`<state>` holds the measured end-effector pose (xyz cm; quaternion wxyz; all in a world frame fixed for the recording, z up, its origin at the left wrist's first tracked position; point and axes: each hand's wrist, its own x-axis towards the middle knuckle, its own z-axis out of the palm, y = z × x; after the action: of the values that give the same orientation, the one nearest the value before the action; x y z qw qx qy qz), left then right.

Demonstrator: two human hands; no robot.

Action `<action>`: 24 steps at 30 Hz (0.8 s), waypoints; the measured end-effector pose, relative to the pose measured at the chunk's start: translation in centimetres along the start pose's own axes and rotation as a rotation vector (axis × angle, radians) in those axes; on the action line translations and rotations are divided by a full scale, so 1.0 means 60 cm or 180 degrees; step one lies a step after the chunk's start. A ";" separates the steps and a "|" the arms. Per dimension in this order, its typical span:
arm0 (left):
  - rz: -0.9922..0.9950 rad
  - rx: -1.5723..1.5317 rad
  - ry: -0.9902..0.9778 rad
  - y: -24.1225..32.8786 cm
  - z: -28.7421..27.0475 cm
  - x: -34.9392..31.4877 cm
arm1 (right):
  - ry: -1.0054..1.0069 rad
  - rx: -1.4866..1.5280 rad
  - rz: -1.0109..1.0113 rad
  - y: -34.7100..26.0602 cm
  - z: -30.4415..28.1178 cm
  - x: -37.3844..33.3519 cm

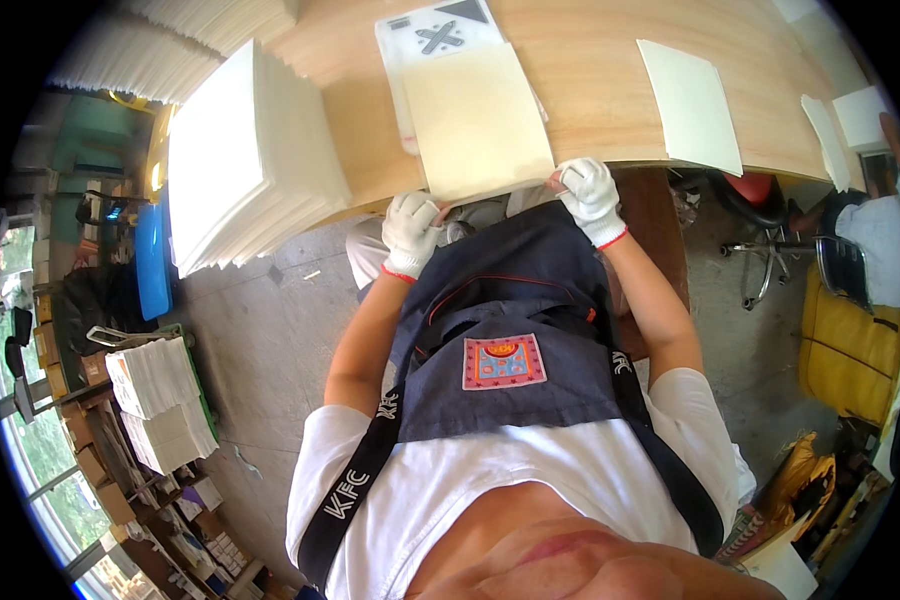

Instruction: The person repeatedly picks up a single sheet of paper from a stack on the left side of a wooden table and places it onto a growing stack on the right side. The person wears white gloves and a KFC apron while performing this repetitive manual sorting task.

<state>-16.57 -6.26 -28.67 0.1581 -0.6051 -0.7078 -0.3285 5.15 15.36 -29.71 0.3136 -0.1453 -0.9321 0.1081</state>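
Note:
A cream sheet of card (478, 118) lies over the table's near edge in front of me. My left hand (411, 234), in a white knit glove with a red cuff, has its fingers closed at the sheet's near left corner. At the near right corner my right hand (588, 200), gloved alike, pinches the edge between bent fingers and thumb. Beneath the card, a white printed sheet or sleeve (402, 62) with a crossed pencil-and-ruler picture sticks out at the far side; I cannot tell which it is.
Tall stacks of white paper (232, 160) stand at the table's left. White sheets (688, 108) lie on the wooden table (590, 90) at right. A wheeled chair (760, 245) stands on the floor there, with another person (875, 245) beyond. More paper piles (160, 385) sit lower left.

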 end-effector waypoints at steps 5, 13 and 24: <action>-0.3096 -0.2217 0.0989 0.010 0.063 -0.041 | 0.0387 0.0980 0.2204 -0.066 0.029 0.006; -0.4018 -0.4145 0.0405 0.021 0.024 -0.025 | -0.2253 -0.0701 0.1904 0.034 -0.067 -0.116; -0.2037 -0.2298 0.0218 0.085 -0.203 0.102 | -0.0860 0.4881 0.2818 -0.117 0.033 0.044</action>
<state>-15.15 -9.41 -14.56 -0.1478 -0.3620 -0.6935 -0.6051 0.48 9.46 -27.74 0.1417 -0.2281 -0.4914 0.8285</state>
